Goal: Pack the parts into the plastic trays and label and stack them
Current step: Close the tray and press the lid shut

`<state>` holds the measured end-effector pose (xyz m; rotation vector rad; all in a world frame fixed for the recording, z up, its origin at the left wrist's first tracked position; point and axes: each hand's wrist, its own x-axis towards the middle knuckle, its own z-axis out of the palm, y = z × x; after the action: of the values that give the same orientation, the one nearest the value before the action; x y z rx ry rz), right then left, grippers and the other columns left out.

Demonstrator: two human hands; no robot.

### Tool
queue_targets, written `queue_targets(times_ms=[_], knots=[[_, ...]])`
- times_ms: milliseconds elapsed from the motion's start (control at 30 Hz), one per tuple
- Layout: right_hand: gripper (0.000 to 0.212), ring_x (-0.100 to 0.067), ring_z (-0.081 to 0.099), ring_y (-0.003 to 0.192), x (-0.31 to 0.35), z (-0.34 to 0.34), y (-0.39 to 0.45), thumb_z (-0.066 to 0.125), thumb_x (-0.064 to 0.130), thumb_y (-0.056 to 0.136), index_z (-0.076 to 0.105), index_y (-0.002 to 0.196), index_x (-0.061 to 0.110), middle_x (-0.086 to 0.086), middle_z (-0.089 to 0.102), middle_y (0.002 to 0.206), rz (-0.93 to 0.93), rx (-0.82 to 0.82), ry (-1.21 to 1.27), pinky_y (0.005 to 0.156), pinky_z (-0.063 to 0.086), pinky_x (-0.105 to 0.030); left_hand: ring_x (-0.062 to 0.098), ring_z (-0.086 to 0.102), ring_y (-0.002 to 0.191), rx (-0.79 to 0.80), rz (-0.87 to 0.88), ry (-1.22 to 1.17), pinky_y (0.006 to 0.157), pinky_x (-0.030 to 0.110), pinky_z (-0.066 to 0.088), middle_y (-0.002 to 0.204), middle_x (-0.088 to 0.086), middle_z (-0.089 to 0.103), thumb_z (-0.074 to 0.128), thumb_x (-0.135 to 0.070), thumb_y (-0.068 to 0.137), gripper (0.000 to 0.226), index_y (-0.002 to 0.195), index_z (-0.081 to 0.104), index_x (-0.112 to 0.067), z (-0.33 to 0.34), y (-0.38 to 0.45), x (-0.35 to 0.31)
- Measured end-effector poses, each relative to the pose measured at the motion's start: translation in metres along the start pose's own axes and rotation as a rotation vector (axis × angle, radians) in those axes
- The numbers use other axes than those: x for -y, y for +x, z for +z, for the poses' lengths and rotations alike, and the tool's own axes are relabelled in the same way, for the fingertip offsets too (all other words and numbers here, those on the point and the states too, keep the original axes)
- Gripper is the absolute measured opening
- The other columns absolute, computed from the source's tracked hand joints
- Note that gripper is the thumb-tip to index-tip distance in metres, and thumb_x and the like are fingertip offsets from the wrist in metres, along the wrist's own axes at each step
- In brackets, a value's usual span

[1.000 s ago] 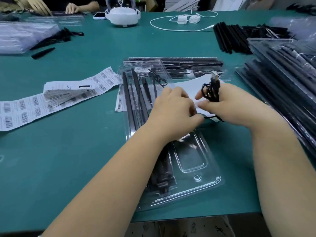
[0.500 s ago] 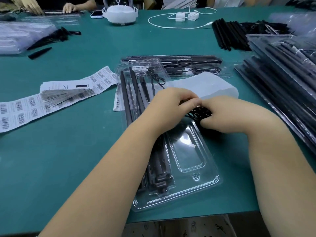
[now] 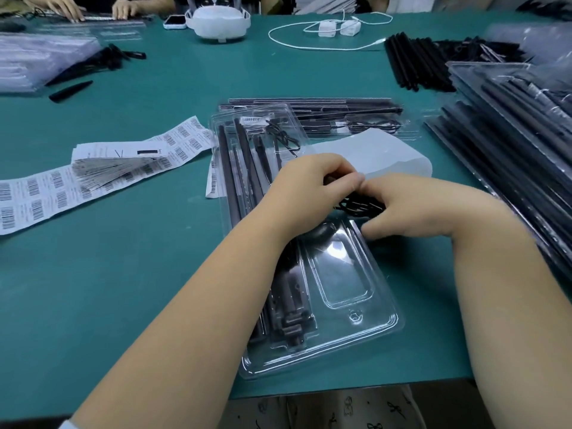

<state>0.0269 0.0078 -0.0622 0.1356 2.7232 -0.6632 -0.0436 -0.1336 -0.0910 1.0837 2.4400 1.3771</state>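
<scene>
White headset [image 3: 217,24] at the far table [image 3: 108,274] edge, well beyond the hand and a bit left. Phone [image 3: 175,21] just beside it on its left. White cable [image 3: 322,46] with two small white adapter blocks [image 3: 339,27] far beyond the hand, slightly right. Another person's hands [image 3: 93,7] at far left edge. Patterned fabric [image 3: 325,410] below the near table edge.

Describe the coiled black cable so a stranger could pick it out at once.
Start at the green table and find the clear plastic tray nearest its front edge. At that tray's far end, both hands meet over a small black bundle, the coiled cable. Unlike the straight black rods beside it, it is looped and thin.
</scene>
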Motion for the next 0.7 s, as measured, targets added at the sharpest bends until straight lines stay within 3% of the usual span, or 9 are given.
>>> queue_targets(times_ms=[67, 167, 300, 400, 467, 533, 633, 667, 700], knots=[[0.006, -0.017, 0.058, 0.075, 0.000, 0.003, 0.003, 0.064, 0.026, 0.081, 0.059, 0.082, 0.022, 0.003, 0.063, 0.076, 0.015, -0.057, 0.033, 0.066, 0.045, -0.030, 0.005, 0.059, 0.069, -0.074, -0.019, -0.110, 0.066, 0.023, 0.049, 0.080, -0.005, 0.068, 0.059, -0.033, 0.091, 0.011, 0.081, 0.063, -0.033, -0.001, 0.000, 0.002], [0.022, -0.017, 0.047, 0.055, -0.001, 0.006, 0.009, 0.062, 0.027, 0.086, 0.054, 0.069, 0.016, 0.002, 0.053, 0.057, 0.130, -0.056, 0.160, 0.053, 0.035, -0.027, 0.001, 0.054, 0.062, -0.221, -0.069, -0.296, 0.058, 0.016, 0.047, 0.084, -0.002, 0.068, 0.055, -0.029, 0.093, 0.007, 0.090, 0.062, -0.029, -0.005, -0.002, 0.001], [0.031, -0.016, 0.042, 0.033, 0.001, 0.011, 0.011, 0.055, 0.023, 0.089, 0.052, 0.060, 0.013, 0.002, 0.048, 0.039, 0.237, -0.071, 0.274, 0.037, 0.032, -0.016, 0.006, 0.056, 0.073, -0.404, -0.093, -0.240, 0.069, 0.022, 0.047, 0.085, -0.006, 0.063, 0.051, -0.020, 0.094, 0.009, 0.091, 0.058, -0.025, -0.017, -0.007, -0.013], [0.034, -0.015, 0.047, 0.032, 0.003, 0.014, 0.011, 0.052, 0.024, 0.090, 0.053, 0.058, 0.012, 0.001, 0.053, 0.042, 0.257, -0.095, 0.266, 0.038, 0.034, -0.015, 0.008, 0.059, 0.074, -0.166, -0.146, 0.203, 0.071, 0.029, 0.052, 0.089, -0.009, 0.064, 0.049, -0.037, 0.092, 0.020, 0.100, 0.061, -0.023, -0.037, -0.019, -0.039], [0.036, -0.016, 0.049, 0.038, 0.005, 0.014, 0.011, 0.051, 0.023, 0.088, 0.054, 0.054, 0.013, 0.001, 0.054, 0.043, 0.262, -0.121, 0.193, 0.043, 0.033, -0.020, 0.014, 0.060, 0.087, 0.090, -0.163, 0.605, 0.078, 0.035, 0.053, 0.103, -0.004, 0.064, 0.035, -0.067, 0.083, 0.058, 0.112, 0.058, -0.023, -0.040, -0.045, -0.052], [0.036, -0.017, 0.050, 0.049, 0.009, 0.012, 0.009, 0.050, 0.020, 0.086, 0.058, 0.051, 0.015, 0.001, 0.054, 0.051, 0.254, -0.125, 0.082, 0.045, 0.031, -0.023, 0.021, 0.048, 0.112, 0.238, -0.120, 0.875, 0.092, 0.042, 0.045, 0.126, -0.002, 0.051, 0.010, -0.087, 0.063, 0.097, 0.130, 0.043, -0.025, -0.029, -0.084, -0.059], [0.037, -0.015, 0.048, 0.056, 0.013, 0.010, 0.004, 0.049, 0.022, 0.088, 0.060, 0.053, 0.018, 0.002, 0.052, 0.060, 0.261, -0.095, 0.004, 0.041, 0.034, -0.023, 0.027, 0.005, 0.142, 0.399, -0.153, 0.868, 0.112, 0.054, 0.010, 0.155, 0.000, 0.004, 0.010, -0.091, 0.059, 0.107, 0.145, -0.003, -0.028, -0.003, -0.125, -0.061], [0.037, -0.015, 0.049, 0.056, 0.013, 0.010, 0.003, 0.048, 0.024, 0.088, 0.060, 0.054, 0.018, 0.002, 0.053, 0.061, 0.269, -0.085, 0.014, 0.041, 0.035, -0.022, 0.030, 0.000, 0.144, 0.396, -0.154, 0.878, 0.113, 0.059, 0.006, 0.157, 0.001, -0.003, 0.017, -0.088, 0.065, 0.105, 0.147, -0.005, -0.026, 0.005, -0.129, -0.057], [0.037, -0.016, 0.050, 0.053, 0.013, 0.010, 0.003, 0.047, 0.027, 0.087, 0.060, 0.055, 0.017, 0.001, 0.054, 0.061, 0.277, -0.078, 0.039, 0.041, 0.035, -0.021, 0.036, 0.011, 0.144, 0.348, -0.122, 0.899, 0.110, 0.064, 0.015, 0.158, 0.007, 0.009, 0.023, -0.082, 0.072, 0.099, 0.150, 0.010, -0.022, 0.008, -0.131, -0.052]])
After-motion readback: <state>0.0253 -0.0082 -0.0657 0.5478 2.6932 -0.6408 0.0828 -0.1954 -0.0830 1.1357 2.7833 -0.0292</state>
